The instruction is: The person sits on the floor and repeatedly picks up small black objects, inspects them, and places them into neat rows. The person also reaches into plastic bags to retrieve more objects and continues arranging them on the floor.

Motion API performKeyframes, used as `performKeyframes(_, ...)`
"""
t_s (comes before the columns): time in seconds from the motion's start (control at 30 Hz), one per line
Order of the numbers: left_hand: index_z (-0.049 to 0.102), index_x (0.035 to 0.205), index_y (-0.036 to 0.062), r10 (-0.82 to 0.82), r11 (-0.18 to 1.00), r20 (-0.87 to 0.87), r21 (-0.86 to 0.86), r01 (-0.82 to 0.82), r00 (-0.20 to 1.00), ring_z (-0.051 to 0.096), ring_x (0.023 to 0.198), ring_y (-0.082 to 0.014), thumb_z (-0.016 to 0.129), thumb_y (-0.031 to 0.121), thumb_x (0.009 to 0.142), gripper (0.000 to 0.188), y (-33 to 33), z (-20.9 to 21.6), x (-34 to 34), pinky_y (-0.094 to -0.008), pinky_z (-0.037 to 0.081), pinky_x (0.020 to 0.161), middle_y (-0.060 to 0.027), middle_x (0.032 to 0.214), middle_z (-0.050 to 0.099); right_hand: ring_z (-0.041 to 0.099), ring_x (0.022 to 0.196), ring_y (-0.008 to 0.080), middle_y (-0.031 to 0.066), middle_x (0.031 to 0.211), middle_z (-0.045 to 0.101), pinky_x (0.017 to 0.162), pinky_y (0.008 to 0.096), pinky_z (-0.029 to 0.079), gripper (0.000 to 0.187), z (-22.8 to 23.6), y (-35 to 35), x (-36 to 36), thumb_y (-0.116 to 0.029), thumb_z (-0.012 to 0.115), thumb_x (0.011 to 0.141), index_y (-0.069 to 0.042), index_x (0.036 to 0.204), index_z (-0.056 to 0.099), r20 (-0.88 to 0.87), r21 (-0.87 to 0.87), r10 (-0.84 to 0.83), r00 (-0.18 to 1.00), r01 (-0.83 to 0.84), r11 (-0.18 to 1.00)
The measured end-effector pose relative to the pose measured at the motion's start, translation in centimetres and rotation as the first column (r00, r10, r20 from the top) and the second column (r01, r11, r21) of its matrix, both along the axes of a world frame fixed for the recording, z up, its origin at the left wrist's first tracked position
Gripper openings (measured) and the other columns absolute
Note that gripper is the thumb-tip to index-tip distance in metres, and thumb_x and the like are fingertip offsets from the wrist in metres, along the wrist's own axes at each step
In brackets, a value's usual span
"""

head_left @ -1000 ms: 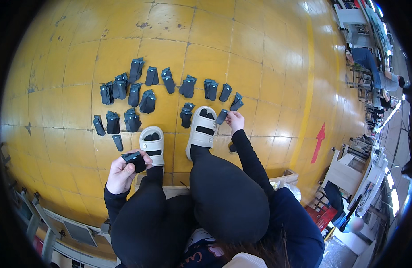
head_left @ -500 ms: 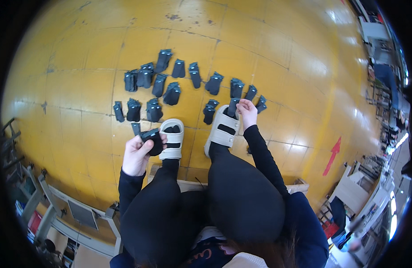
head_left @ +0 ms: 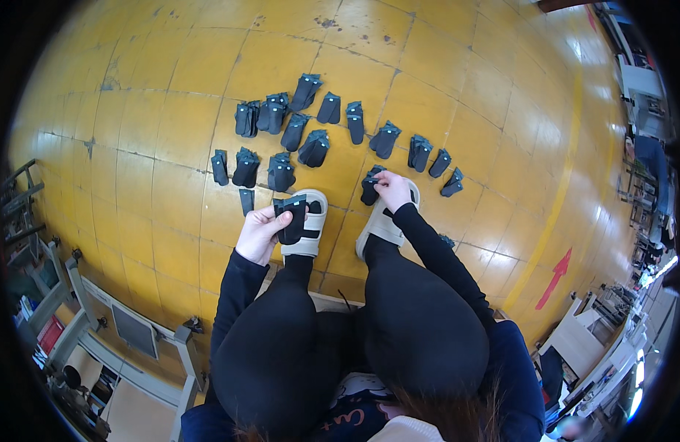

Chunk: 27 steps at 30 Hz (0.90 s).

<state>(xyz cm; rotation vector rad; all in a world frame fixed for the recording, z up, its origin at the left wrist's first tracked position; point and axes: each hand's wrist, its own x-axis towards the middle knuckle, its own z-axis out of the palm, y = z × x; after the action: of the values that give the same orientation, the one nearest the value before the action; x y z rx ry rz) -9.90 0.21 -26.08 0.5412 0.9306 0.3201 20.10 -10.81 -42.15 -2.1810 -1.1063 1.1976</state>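
Observation:
My left hand is closed around a small stack of dark sock-shaped pieces, its thumb pressed across the front. The stack is in front of my left sandal. Further right, my right hand pinches at the upper edge of a dark sock-shaped pile beside my right sandal. Its fingertips partly cover that pile, so single pieces cannot be told apart there. More dark piles with greenish top edges and small pale tags lie in loose rows on the floor ahead.
The yellow tiled floor carries a red arrow at the right. A metal-framed cart or bench stands at the lower left. Workbenches and equipment line the right side. One lone dark piece lies by my left hand.
My right hand has moved left, from above the right sandal's toe to the pile beside it, bringing a dark piece along. My left hand has raised its stack slightly. The view has shifted.

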Motion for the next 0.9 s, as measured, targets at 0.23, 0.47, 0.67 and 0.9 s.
performKeyframes(0.23, 0.050, 0.122, -0.0026, 0.232, 0.964, 0.089, -0.156, -0.216, 0.969, 0.061, 0.102, -0.0194, 0.054, 0.014, 0.093, 0.034, 0.4, 0.8, 1.4, -0.0310, 0.050, 0.088, -0.0155, 0.116, 0.060, 0.060, 0.067, 0.0187, 0.0126, 0.099, 0.064, 0.068, 0.0306, 0.050, 0.040, 1.5, -0.5, -0.1, -0.006, 0.068, 0.073, -0.003, 0.112, 0.056, 0.286, 0.192, -0.073, 0.955, 0.017, 0.981)
performKeyframes(0.47, 0.042, 0.127, -0.0047, 0.197, 0.967, 0.167, -0.193, -0.164, 0.966, 0.055, 0.113, -0.0216, 0.053, 0.012, 0.093, 0.040, 0.1, 0.5, 1.7, -0.0326, 0.048, 0.093, -0.0165, 0.124, 0.054, 0.059, 0.072, 0.0115, 0.0081, 0.103, 0.064, 0.068, 0.0263, 0.049, 0.035, 4.3, 0.0, 1.9, -0.007, 0.065, 0.080, -0.004, 0.114, 0.056, 0.019, 0.176, -0.299, 0.954, 0.292, 0.940)
performKeyframes(0.67, 0.045, 0.125, -0.0048, 0.145, 0.981, 0.137, -0.150, -0.124, 0.980, 0.057, 0.109, -0.0200, 0.054, 0.010, 0.092, 0.037, 0.0, -0.4, 1.3, -0.0323, 0.047, 0.094, -0.0149, 0.120, 0.057, 0.057, 0.076, 0.0092, 0.0039, 0.097, 0.065, 0.072, 0.0230, 0.047, 0.025, 7.9, 2.1, 0.8, -0.006, 0.059, 0.085, -0.001, 0.109, 0.059, -0.270, 0.115, -0.263, 0.926, 0.302, 0.946)
performKeyframes(0.9, 0.054, 0.119, -0.0025, 0.180, 0.980, 0.136, -0.115, -0.165, 0.974, 0.063, 0.093, -0.0147, 0.058, 0.005, 0.089, 0.031, 0.0, 0.2, 2.1, -0.0282, 0.050, 0.085, -0.0096, 0.106, 0.065, 0.058, 0.085, 0.0083, 0.0032, 0.093, 0.065, 0.075, 0.0219, 0.045, 0.023, 13.9, 6.0, -4.9, -0.007, 0.060, 0.087, -0.001, 0.109, 0.060, -0.530, 0.231, 0.141, 0.836, -0.018, 0.973)
